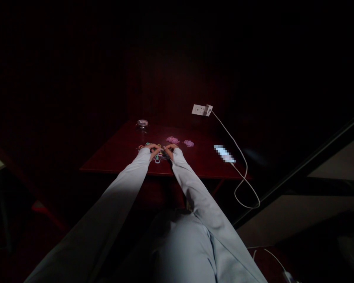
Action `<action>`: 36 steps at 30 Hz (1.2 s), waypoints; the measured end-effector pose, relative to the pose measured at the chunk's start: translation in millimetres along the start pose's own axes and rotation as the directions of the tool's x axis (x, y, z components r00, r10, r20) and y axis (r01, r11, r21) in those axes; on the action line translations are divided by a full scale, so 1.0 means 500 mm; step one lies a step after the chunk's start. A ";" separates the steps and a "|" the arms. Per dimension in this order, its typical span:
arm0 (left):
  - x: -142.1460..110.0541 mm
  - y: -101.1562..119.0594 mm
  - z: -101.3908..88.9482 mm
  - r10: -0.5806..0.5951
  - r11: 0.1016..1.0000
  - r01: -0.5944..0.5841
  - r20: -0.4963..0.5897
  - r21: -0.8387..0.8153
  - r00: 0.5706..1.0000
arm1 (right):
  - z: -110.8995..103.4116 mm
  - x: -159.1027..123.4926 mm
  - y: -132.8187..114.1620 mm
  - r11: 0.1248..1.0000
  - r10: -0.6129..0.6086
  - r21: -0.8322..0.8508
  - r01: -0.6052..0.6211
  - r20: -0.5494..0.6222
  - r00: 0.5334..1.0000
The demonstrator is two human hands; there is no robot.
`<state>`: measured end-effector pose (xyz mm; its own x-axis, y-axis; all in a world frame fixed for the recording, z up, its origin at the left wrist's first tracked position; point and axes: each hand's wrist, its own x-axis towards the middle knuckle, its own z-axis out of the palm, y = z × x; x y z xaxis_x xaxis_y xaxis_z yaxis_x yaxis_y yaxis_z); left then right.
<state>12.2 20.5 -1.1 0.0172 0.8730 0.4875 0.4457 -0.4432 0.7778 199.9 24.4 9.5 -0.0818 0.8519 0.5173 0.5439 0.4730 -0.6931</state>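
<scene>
Over the near part of a dark red table (126,151), my left hand (153,149) and my right hand (170,149) face each other, fingertips nearly meeting. Both have their fingers bent into a pinch; whatever sits between them is too small to make out. Below and around them lies a loose pile of small colourful rings that look like hair ties (157,160), partly covered by the hands. Just beyond my right hand is a heap of pink small bands or strands (172,140), with a purple-pink heap (189,143) to its right.
A clear jar with a lid (142,125) stands at the table's back left. At the right lies a phone with a lit, blurred screen (224,153). Its white cable (247,169) loops past the table edge up to a wall socket (201,110). The surroundings are very dark.
</scene>
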 end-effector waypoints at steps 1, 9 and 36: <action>0.000 -0.001 0.000 0.002 1.000 -0.002 0.002 0.002 1.000 | 0.000 0.000 0.000 1.000 0.000 -0.005 0.000 0.001 1.000; 0.002 -0.008 0.006 0.009 1.000 -0.009 0.001 0.002 1.000 | 0.002 0.002 0.005 0.999 -0.029 0.017 0.029 -0.005 1.000; -0.011 0.047 -0.007 -0.051 0.951 0.050 -0.003 0.304 0.999 | 0.013 0.002 0.013 0.990 -0.109 -0.090 0.106 -0.032 0.994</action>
<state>19.7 4.5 15.9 -0.0080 0.8941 0.4479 0.6973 -0.3160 0.6433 198.2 30.0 2.3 -0.1140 0.7876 0.6056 0.6051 0.5384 -0.5864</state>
